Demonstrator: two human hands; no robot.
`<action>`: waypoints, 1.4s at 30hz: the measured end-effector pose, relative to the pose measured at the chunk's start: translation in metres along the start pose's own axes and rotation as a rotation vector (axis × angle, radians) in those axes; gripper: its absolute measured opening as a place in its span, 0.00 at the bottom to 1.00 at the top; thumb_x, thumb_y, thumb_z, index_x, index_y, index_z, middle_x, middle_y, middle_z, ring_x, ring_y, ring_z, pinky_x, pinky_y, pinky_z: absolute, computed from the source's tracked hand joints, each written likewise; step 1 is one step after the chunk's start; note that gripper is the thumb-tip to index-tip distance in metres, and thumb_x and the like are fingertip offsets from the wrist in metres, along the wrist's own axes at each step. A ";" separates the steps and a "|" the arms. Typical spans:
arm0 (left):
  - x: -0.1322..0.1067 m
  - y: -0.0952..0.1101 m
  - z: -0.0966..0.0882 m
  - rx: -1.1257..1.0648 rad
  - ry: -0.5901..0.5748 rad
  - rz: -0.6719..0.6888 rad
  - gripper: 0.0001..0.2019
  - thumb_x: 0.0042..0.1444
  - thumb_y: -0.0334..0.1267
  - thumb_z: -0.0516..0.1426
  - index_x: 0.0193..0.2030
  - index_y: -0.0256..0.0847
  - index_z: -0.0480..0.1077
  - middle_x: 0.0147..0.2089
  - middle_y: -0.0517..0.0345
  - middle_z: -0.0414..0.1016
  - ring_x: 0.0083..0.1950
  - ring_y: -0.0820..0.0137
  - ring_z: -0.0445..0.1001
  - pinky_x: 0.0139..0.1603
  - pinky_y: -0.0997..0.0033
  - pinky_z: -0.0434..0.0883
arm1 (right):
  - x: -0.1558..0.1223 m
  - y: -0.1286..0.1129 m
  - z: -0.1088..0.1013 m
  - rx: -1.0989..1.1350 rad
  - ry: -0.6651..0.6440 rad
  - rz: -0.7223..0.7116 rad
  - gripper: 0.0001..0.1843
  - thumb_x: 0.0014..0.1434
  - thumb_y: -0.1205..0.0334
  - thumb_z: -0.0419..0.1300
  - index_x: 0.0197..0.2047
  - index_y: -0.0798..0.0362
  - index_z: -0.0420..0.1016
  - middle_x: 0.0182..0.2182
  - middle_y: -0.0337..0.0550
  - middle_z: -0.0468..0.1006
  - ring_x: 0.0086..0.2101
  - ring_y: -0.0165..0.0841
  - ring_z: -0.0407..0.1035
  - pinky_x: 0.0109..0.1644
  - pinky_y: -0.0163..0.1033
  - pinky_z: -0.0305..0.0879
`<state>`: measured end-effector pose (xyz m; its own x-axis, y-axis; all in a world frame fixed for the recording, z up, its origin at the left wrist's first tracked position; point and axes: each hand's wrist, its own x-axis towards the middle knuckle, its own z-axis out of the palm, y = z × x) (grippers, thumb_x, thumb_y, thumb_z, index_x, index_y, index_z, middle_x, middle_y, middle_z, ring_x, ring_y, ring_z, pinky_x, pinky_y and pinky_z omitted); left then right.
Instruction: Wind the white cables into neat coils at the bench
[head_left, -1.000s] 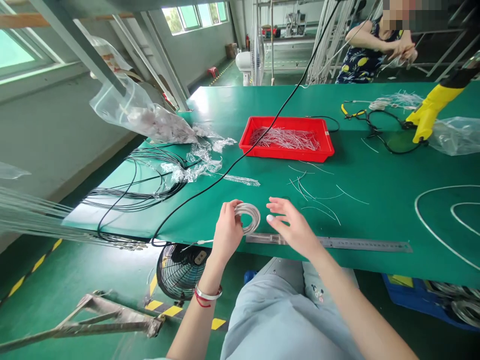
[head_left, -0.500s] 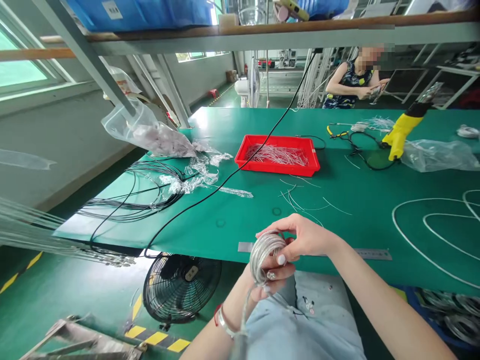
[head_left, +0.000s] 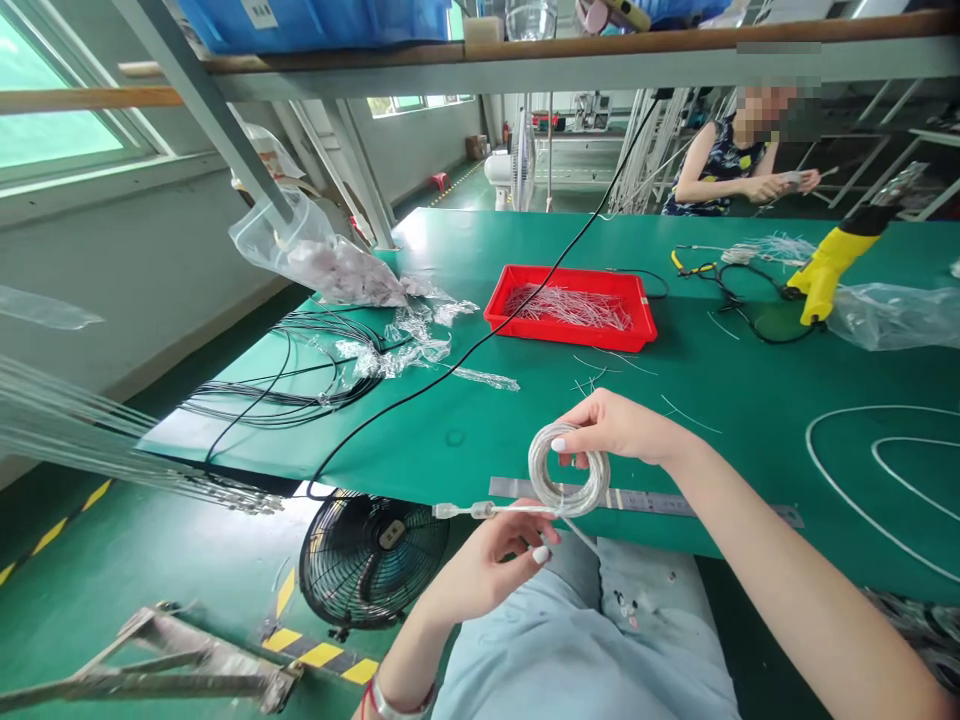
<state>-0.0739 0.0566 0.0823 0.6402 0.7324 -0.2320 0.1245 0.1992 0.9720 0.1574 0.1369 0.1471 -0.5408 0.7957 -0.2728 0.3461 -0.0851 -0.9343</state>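
The coil of clear-sheathed cable (head_left: 570,503) is changing hands: the person's right hand (head_left: 619,425) is now pinching its top edge between thumb and fingers, holding it just above the steel ruler (head_left: 517,488). The left hand (head_left: 487,575) is coming away from the coil and appears to be gripping the cable's free end just below the ruler, with the small connector (head_left: 448,511) pointing away to the left. The hands are staying apart, linked only by the straightened length of cable
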 end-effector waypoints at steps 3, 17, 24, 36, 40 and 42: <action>-0.013 0.014 -0.009 0.362 0.168 0.000 0.16 0.60 0.48 0.52 0.53 0.48 0.65 0.58 0.54 0.69 0.55 0.67 0.69 0.56 0.63 0.68 | 0.013 -0.009 -0.003 -0.097 -0.033 -0.030 0.21 0.50 0.43 0.62 0.32 0.54 0.80 0.24 0.40 0.76 0.24 0.26 0.61 0.26 0.35 0.55; -0.014 0.008 -0.019 0.432 0.316 -0.189 0.22 0.60 0.57 0.47 0.41 0.41 0.72 0.36 0.54 0.79 0.37 0.66 0.74 0.40 0.67 0.67 | 0.050 0.002 -0.001 -0.150 0.034 -0.061 0.19 0.51 0.45 0.61 0.33 0.53 0.80 0.24 0.37 0.74 0.25 0.27 0.61 0.30 0.36 0.56; 0.011 0.000 -0.006 -0.035 0.388 0.179 0.17 0.58 0.50 0.55 0.48 0.42 0.67 0.48 0.52 0.70 0.44 0.69 0.66 0.44 0.71 0.66 | 0.045 0.001 0.008 0.116 0.013 -0.125 0.19 0.52 0.45 0.62 0.38 0.53 0.80 0.29 0.38 0.77 0.28 0.27 0.65 0.35 0.36 0.60; 0.032 0.018 0.023 -0.428 0.692 0.382 0.18 0.56 0.55 0.54 0.44 0.44 0.68 0.48 0.54 0.74 0.53 0.65 0.69 0.53 0.66 0.66 | 0.040 0.012 0.068 0.611 0.333 -0.205 0.18 0.53 0.46 0.61 0.32 0.54 0.77 0.26 0.38 0.76 0.26 0.26 0.65 0.32 0.35 0.61; 0.026 0.021 0.015 -0.364 0.611 0.382 0.16 0.59 0.53 0.51 0.41 0.42 0.67 0.41 0.55 0.71 0.45 0.67 0.68 0.48 0.67 0.66 | 0.026 0.020 0.073 0.566 0.337 -0.168 0.18 0.54 0.46 0.60 0.39 0.52 0.77 0.36 0.43 0.80 0.38 0.34 0.71 0.46 0.41 0.67; 0.019 0.023 0.008 -0.250 0.538 0.330 0.15 0.60 0.52 0.50 0.37 0.42 0.66 0.36 0.58 0.66 0.40 0.70 0.64 0.45 0.69 0.64 | 0.017 0.019 0.064 0.367 0.299 -0.167 0.21 0.54 0.49 0.61 0.48 0.49 0.73 0.48 0.46 0.78 0.50 0.39 0.69 0.57 0.47 0.63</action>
<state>-0.0524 0.0697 0.1001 0.1404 0.9897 0.0270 -0.2328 0.0065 0.9725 0.1059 0.1105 0.1101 -0.3036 0.9490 -0.0852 -0.0477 -0.1045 -0.9934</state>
